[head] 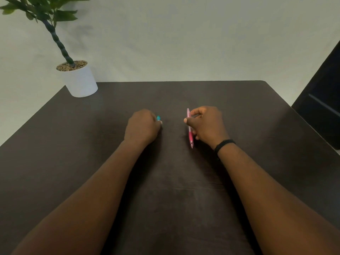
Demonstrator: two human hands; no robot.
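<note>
Both hands are over the middle of a dark brown table [239,111]. My right hand [207,124] grips a pink pen [190,134] between thumb and curled fingers; the pen runs nearly along my line of sight, tip pointing toward me. My left hand [142,126] is curled into a fist around a teal object [158,118], of which only a small end shows past the knuckles. The rest of that object is hidden in the fist. A black band sits on my right wrist.
A potted plant in a white pot [81,81] stands at the table's far left corner against the pale wall. A dark piece of furniture [323,107] is beside the table's right edge.
</note>
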